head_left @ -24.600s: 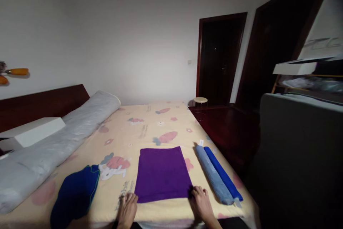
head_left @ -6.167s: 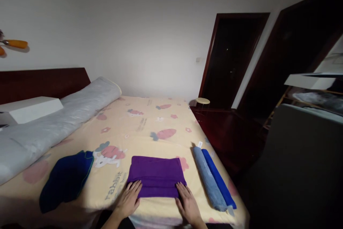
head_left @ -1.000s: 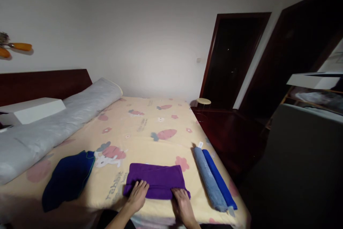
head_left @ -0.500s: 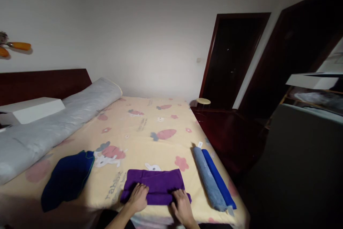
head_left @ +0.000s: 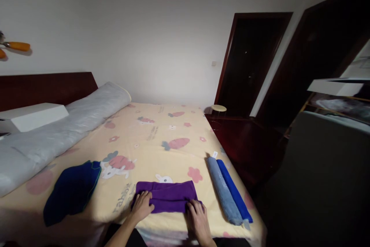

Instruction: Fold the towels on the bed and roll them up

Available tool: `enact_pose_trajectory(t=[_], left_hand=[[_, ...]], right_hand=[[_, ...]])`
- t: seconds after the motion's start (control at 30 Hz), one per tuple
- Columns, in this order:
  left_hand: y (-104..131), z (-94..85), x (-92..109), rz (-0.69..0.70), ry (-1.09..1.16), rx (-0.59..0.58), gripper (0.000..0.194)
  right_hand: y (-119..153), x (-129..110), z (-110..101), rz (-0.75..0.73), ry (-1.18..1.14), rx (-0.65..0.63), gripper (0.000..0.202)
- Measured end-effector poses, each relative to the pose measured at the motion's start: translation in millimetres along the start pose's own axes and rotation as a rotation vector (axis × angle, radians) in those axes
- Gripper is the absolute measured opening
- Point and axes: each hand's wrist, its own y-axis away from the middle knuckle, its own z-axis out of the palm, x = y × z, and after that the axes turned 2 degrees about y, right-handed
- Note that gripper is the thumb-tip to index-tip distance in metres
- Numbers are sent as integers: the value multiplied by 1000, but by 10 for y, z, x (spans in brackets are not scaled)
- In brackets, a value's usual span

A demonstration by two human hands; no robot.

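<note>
A purple cloth lies on the bed near its front edge, its near side rolled into a strip. At the left end of that strip, my left hand is closed on the cloth with bent fingers. My right hand curls its fingers over the right end. Two rolled cloths, a grey-blue one and a bright blue one, lie side by side to the right. A dark blue cloth is spread loosely on the left.
The bed has a yellow patterned sheet. Along its left side lies a long grey roll beside a white box. A round stool stands beyond the far right corner, and a dark panel rises at the right.
Both hands have rolled the near edge of the purple cloth a little farther away from me, so the cloth is shorter front to back.
</note>
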Motion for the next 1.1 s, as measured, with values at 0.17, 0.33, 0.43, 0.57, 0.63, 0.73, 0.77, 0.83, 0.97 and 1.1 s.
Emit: enact_pose_trajectory(t=[0.17,0.33,0.43,0.57,0.63,0.73,0.77,0.83,0.97,1.1], left_hand=[[-14,33,-126,-26,-36,0,48],[38,9,-369,-68,-89,25,68],[23,28,-379,-40,-172,100,65],[-75,206,-66,148,-226,210,51],[-127,368,158,246,-218,189,55],[-185,615,386,324,-177,224,53],[-197,672,407,318,-164,252,51],[-206,716,354,272,-149,295,50],[-152,542,-32,110,-157,264,55],[-52,303,-445,-95,-193,191,55]], right_hand=[[-74,19,-141,-2,-60,-91,32],[-136,35,-180,58,-72,-144,30],[-170,18,-149,102,-47,-179,33],[-321,-195,-103,43,-118,-278,45],[-447,-390,-74,-31,-209,-383,49],[-645,-663,-18,-28,-276,-518,51],[-700,-716,1,5,-275,-542,51],[-776,-729,31,83,-250,-555,50],[-731,-386,58,195,-166,-480,55],[-462,147,122,286,-78,-359,55]])
